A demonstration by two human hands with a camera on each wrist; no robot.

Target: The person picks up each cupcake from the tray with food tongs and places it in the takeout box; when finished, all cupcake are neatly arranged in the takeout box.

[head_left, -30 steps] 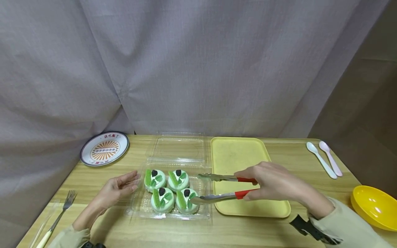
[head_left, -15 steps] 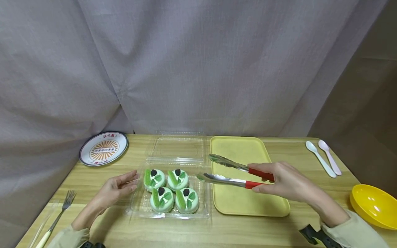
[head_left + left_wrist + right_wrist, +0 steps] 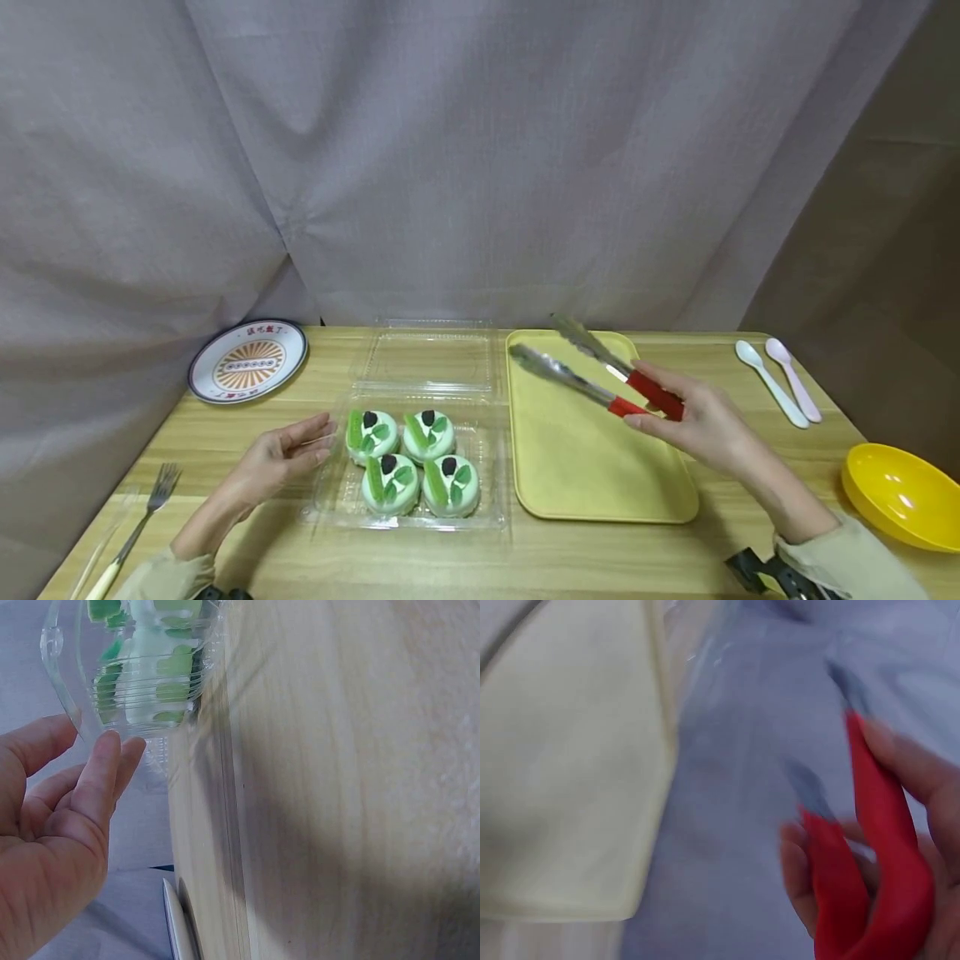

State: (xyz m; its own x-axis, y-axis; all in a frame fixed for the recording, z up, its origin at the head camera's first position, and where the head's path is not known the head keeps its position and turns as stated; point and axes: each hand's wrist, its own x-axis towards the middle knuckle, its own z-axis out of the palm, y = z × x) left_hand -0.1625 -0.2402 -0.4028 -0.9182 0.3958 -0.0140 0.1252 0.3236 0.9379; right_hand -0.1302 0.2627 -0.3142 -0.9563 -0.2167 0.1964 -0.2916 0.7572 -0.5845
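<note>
Held up over the yellow tray (image 3: 585,483), metal tongs (image 3: 562,375) with red grips point up and left, their arms spread apart with nothing between the tips. My right hand (image 3: 693,417) grips them, thumb on one red handle (image 3: 885,825) and fingers round the other. Left of the tray lies a clear plastic box (image 3: 491,492) with its lid (image 3: 427,367) folded back. Several green-topped round cakes (image 3: 390,493) sit inside. My left hand (image 3: 273,462) is at the box's left edge; in the left wrist view its fingertips (image 3: 109,746) meet the clear rim.
A patterned plate (image 3: 247,362) is at the back left, and a fork (image 3: 138,525) lies at the front left. Two plastic spoons (image 3: 776,383) lie at the back right, with a yellow bowl (image 3: 903,496) at the right edge. A grey curtain (image 3: 480,167) hangs behind the table.
My right hand has carried the tongs away from the cakes, up and to the right above the tray, tilting their tips upward. My left hand and the cakes have stayed put.
</note>
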